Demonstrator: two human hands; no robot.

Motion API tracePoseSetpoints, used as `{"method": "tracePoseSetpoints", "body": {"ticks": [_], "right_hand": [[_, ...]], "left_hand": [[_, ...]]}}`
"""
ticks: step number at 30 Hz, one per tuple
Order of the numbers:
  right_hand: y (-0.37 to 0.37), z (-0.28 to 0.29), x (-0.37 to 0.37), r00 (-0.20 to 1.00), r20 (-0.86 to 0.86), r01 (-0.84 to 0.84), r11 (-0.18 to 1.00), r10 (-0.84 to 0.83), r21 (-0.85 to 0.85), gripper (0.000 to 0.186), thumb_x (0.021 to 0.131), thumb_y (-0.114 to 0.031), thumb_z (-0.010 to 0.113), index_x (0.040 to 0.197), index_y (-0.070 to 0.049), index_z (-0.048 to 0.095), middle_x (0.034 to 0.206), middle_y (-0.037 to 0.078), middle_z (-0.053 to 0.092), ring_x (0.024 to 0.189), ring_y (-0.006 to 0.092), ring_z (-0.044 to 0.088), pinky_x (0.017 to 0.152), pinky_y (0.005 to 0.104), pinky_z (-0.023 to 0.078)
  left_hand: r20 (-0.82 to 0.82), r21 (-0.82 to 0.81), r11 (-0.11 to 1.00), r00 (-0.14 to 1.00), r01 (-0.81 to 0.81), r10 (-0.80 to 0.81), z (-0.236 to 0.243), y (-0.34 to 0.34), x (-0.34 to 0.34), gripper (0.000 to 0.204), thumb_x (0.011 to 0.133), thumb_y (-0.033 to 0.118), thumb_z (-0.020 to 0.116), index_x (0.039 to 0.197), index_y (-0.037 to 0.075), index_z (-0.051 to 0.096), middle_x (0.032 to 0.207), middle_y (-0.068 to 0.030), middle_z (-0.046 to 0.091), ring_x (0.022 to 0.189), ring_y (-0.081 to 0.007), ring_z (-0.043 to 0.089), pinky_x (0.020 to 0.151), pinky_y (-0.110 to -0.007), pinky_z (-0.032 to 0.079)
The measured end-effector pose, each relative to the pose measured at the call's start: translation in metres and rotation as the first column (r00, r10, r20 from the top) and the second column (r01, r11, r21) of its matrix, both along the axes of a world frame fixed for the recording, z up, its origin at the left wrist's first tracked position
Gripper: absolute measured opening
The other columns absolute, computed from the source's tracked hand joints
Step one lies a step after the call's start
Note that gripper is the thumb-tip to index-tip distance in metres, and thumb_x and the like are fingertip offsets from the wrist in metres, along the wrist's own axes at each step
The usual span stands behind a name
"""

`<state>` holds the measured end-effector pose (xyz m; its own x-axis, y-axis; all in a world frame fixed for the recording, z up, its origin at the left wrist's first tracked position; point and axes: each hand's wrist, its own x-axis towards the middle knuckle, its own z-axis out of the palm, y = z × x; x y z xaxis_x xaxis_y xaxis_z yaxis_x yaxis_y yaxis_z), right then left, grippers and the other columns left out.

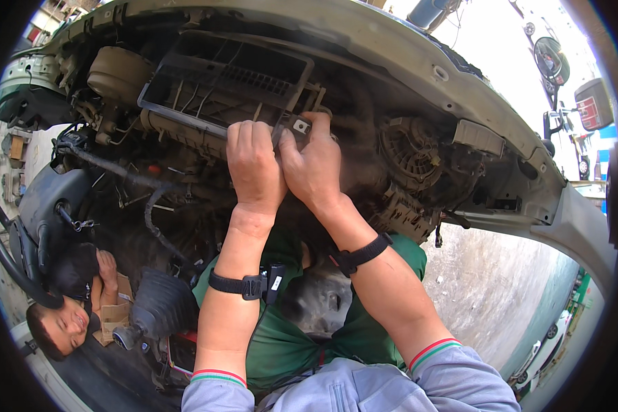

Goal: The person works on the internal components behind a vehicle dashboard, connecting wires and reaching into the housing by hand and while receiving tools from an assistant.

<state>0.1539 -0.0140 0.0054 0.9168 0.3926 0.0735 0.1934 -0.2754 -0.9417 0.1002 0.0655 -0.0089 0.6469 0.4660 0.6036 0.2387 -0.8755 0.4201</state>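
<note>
A dark rectangular air box (216, 129) with an open frame and a slatted grille lies under the stripped dashboard area. At its lower right corner my left hand (255, 165) is closed, fingers curled over the edge; what they grip is hidden. My right hand (314, 165) touches it from the right, thumb and bent forefinger around a small bracket with a pale square tab (301, 126) and a hole in it. Both wrists wear black straps, the left with a small black device (273, 283).
A round blower fan (412, 152) sits at right below the pale metal cross panel (419, 55). Loose wiring harness (151, 182) crosses at left. A gear lever boot (161, 302), steering wheel (10, 254) and another person (65, 323) are at lower left.
</note>
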Motion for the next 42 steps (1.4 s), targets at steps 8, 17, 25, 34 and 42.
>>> {"method": "tracePoseSetpoints", "body": {"ticks": [8,17,25,34,42], "right_hand": [[-0.001,0.002,0.002,1.0,0.005,0.003,1.0,-0.003,-0.012,0.034,0.085,-0.014,0.065,0.11,0.005,0.051,0.07,0.02,0.065,0.061,0.0307,0.065,0.057,0.0373,0.05],[-0.007,0.004,0.002,0.998,0.007,-0.057,0.996,0.058,-0.066,0.047,0.074,-0.013,0.064,0.114,0.007,0.048,0.067,0.017,0.062,0.061,0.029,0.063,0.06,0.038,0.05],[-0.008,-0.001,0.005,0.991,0.094,-0.085,0.993,0.093,-0.086,0.055,0.072,-0.013,0.066,0.118,0.007,0.045,0.063,0.012,0.059,0.057,0.0256,0.062,0.057,0.0357,0.051],[-0.012,0.006,0.006,0.989,0.003,-0.144,0.983,0.145,-0.113,0.064,0.075,-0.021,0.075,0.121,0.007,0.042,0.069,0.013,0.06,0.062,0.025,0.062,0.06,0.0356,0.051],[-0.015,0.005,0.011,0.981,0.013,-0.192,0.976,0.194,-0.1,0.071,0.072,-0.025,0.08,0.123,0.007,0.042,0.068,0.011,0.058,0.061,0.0233,0.06,0.059,0.035,0.05]], "left_hand": [[0.006,0.001,1.0,1.0,0.012,-0.012,0.0,-0.001,0.002,0.013,0.077,0.007,0.063,0.079,0.004,0.052,0.084,-0.0134,0.054,0.089,-0.0336,0.053,0.079,-0.042,0.046],[0.027,0.003,1.0,0.999,0.018,-0.018,-0.002,0.0,0.002,0.018,0.073,0.011,0.065,0.077,0.004,0.049,0.082,-0.0132,0.052,0.086,-0.0332,0.052,0.077,-0.042,0.045],[0.048,0.0,0.999,0.998,0.032,-0.032,-0.002,0.003,0.003,0.019,0.071,0.011,0.064,0.074,0.005,0.046,0.078,-0.0133,0.05,0.082,-0.0333,0.051,0.073,-0.042,0.044],[0.053,-0.021,0.999,0.998,0.04,-0.038,-0.002,0.003,0.002,0.018,0.068,0.008,0.063,0.074,0.005,0.046,0.078,-0.0132,0.05,0.082,-0.0332,0.051,0.072,-0.042,0.045],[0.028,-0.039,0.998,0.998,0.05,-0.049,0.002,0.005,-0.001,0.019,0.066,0.006,0.066,0.073,0.004,0.049,0.078,-0.0133,0.054,0.084,-0.0333,0.054,0.072,-0.042,0.046]]}}
